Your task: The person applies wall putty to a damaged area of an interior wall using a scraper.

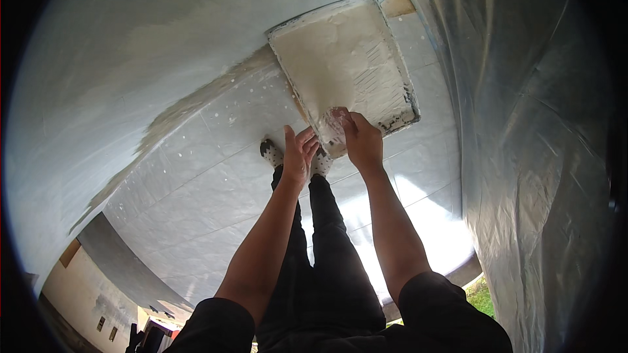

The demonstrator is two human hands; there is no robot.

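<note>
Looking straight down here: both hands are up in front of the chest, working a crinkly bit of clear plastic film [332,123]. The right hand [364,142] has its fingers pinched shut on the film's edge. The left hand [298,155] sits just beside it with fingers held together and mostly straight, touching the film's lower edge; I can't tell whether it's actually gripping.

The film hangs right over the near corner of a rectangular paint tray [345,59] on the floor, and from this angle I can't tell if it touches the tray.

How far along is it? My guess is the film is only partly sorted, since it's bunched up and not spread flat anywhere. The tray is thickly coated in pale cream paint, with ridged streaks on its sloped part and dark smudges along the rim.

The tiled floor [216,176] is glossy pale grey, speckled with white drips near the tray. The wall [163,33] looks matte and off-white, with a rough beige strip at its foot. Wrinkly plastic sheeting [536,131] hangs on the right. Also in view are 2 spotted socks [271,151] and dark trousers.
</note>
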